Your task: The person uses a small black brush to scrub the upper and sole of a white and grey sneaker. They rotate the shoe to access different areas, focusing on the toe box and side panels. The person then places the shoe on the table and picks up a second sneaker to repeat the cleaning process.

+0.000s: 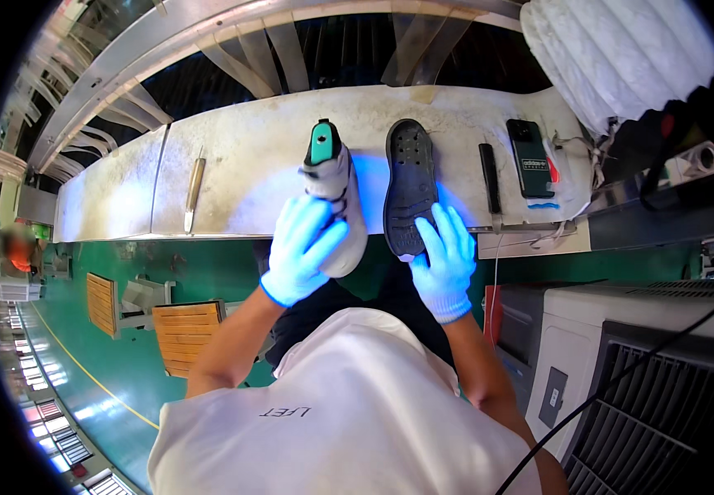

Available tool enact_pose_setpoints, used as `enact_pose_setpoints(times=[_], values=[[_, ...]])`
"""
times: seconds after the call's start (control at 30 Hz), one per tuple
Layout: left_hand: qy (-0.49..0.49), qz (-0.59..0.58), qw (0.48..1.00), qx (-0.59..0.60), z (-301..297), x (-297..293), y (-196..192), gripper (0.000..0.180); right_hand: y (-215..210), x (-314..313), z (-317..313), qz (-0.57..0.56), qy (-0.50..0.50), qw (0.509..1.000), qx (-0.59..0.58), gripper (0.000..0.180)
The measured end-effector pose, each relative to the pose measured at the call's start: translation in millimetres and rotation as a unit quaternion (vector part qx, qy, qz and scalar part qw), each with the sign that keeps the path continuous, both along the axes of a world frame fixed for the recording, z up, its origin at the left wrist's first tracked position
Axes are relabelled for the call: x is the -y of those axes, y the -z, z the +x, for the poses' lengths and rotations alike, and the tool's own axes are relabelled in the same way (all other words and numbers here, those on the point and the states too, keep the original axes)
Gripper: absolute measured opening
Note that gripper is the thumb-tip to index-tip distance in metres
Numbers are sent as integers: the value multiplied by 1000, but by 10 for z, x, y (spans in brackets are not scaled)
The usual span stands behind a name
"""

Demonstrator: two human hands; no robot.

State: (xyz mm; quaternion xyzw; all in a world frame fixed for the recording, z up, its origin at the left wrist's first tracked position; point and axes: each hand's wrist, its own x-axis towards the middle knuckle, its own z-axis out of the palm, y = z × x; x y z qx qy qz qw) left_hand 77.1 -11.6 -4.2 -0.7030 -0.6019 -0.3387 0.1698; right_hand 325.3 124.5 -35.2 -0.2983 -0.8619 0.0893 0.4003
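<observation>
My left hand (302, 250), in a white glove lit blue, is closed on the side of a pale shoe upper (347, 216). A green shoe last (322, 143) with a hole in its top fills the collar of the upper. The toe points toward me, past the bench's near edge. To the right lies a dark shoe sole (409, 177), its inner face up, with small square recesses at the far end. My gloved right hand (444, 260) grips the sole's near right edge, fingers along its rim. The undersides of both the upper and the sole are hidden.
A worn, pale bench (241, 165) runs across in front of me. A wood-handled tool (195, 191) lies left; a black-handled tool (490, 180) and a dark phone (530, 157) lie right. Behind is a conveyor opening with hanging strips (284, 54). A grey machine (596, 346) stands at my right.
</observation>
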Motion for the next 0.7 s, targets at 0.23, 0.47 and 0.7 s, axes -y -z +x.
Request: enact_pose_setpoints(times=[0.23, 0.47, 0.7], values=[[15, -146, 962, 231, 112, -314, -1523, 61, -1223, 124, 119, -31, -164, 966, -199, 29], [20, 6, 933, 358, 430, -396, -1152, 56, -1373, 208, -38, -363, -167, 868, -297, 40], [146, 32, 965, 218, 490, -269, -1020, 25, -1277, 5, -39, -328, -228, 876, -270, 26]])
